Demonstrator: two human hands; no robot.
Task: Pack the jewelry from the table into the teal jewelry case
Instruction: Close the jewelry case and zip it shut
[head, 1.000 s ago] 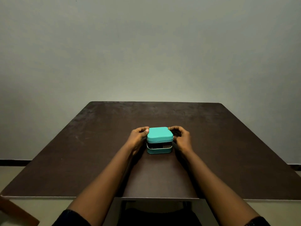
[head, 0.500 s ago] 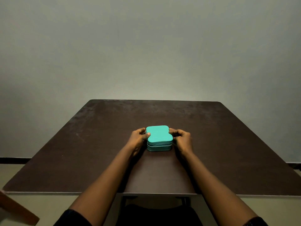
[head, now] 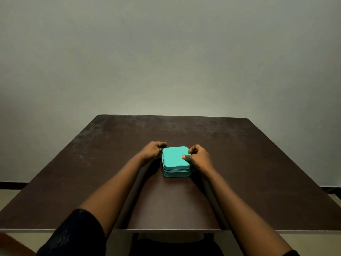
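The teal jewelry case lies closed on the middle of the dark brown table, its zip seam facing me. My left hand sits at the case's rear left corner with its fingers curled against the edge; what they pinch is hidden. My right hand holds the right side of the case, thumb pressed flat on the lid and fingers curled round the rear right edge. No loose jewelry shows on the table.
A plain grey-green wall stands right behind the table's far edge. A brown wooden piece pokes in at the bottom left below the table's front edge. Something dark sits under the front edge in the middle.
The case's lid came down from ajar to fully closed. My right thumb moved onto the lid and my left hand slid back to the rear left corner.
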